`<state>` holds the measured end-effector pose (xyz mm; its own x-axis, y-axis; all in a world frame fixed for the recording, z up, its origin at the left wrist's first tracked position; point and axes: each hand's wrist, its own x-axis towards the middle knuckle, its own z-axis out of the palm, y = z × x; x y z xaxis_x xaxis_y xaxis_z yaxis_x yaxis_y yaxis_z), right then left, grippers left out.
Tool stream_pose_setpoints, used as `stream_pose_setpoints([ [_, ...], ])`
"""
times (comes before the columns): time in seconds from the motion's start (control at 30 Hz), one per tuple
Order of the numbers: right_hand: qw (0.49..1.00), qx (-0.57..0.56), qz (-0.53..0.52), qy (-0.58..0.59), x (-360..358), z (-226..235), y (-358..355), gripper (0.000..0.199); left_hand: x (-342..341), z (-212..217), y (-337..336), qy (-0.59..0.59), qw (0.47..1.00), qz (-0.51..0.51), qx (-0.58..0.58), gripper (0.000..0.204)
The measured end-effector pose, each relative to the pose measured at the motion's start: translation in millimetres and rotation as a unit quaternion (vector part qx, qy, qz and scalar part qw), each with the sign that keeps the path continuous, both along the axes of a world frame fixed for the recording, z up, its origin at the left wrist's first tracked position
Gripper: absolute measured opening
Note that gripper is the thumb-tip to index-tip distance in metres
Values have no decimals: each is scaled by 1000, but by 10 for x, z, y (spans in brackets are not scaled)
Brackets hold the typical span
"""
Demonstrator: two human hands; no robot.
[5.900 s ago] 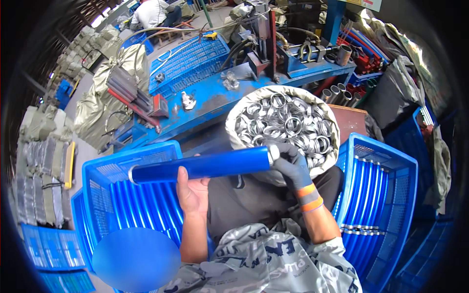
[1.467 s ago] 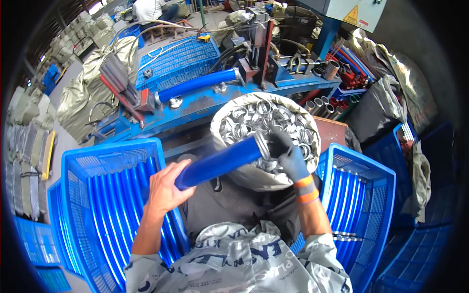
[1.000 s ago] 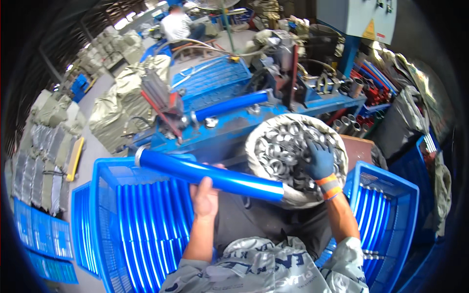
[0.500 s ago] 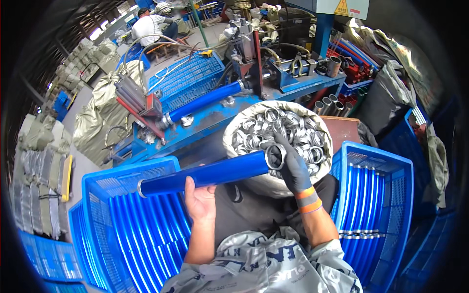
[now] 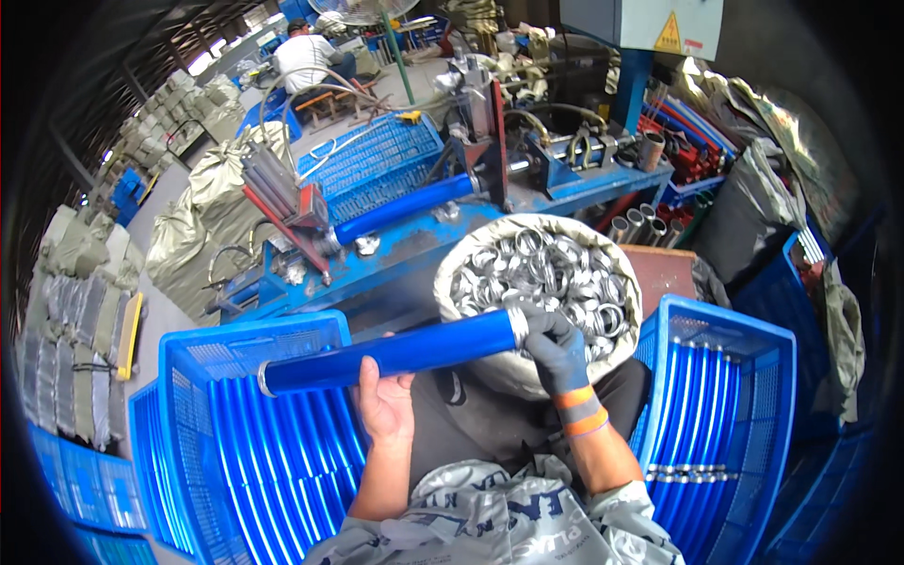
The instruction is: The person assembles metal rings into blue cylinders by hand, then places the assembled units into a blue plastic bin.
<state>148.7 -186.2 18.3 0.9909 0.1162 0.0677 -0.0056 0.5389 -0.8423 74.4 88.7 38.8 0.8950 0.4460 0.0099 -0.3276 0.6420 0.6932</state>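
Shirt (image 5: 508, 513): grey, dark-printed, at the lower edge.
Left hand (image 5: 385, 407): bare, beneath the tube's middle; thumb on the near side, fingers mostly hidden behind, barrel lodged between.
Right hand (image 5: 557, 353): dark-gloved, orange-banded wrist; fingers bent about the ring, tips partly hidden, pressure impossible to tell.
Tube (image 5: 395, 350): glossy blue, straight, right end slightly raised; held up across the lap, left end over the left crate, right end over the sack's near rim.
Ring (image 5: 519, 327): silvery, at the tube's right end; seating depth unclear, edges probably thin and hard.
Handling: likely light and stiff, slick on the barrel, easily scratched; best supported under the middle for balance, with a second hold at the ringed end.
Left crate (image 5: 254, 329): blue plastic, rows of blue tubes.
Right crate (image 5: 765, 405): same kind, blue tubes with silvery ends.
Sack (image 5: 513, 377): pale cloth, rolled rim, filled with loose rings (image 5: 537, 268).
Bench (image 5: 414, 245): blue, worn; bears another tube (image 5: 405, 207), lying lengthwise.
Co-worker (image 5: 306, 56): white top, seated beyond the bench.
Fan (image 5: 363, 8): cut by the upper edge.
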Motion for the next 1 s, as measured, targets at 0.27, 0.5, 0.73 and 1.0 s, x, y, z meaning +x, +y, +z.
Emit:
stream_pose_setpoints([
  [0.27,997,-72,-11,-37,-139,71,23,65,-106,-80,80,1,1000,1,30,54],
  [0.5,987,-142,56,-55,35,54,-191,58,57,-120,106,11,997,-2,80,52],
  [0.73,968,-196,127,-90,386,223,-20,64,171,-292,433,11,1000,1,4,51],
  [1.0,892,-372,-10,-256,2830,114,1253,67,633,-594,1237,11,984,-14,-175,60],
])
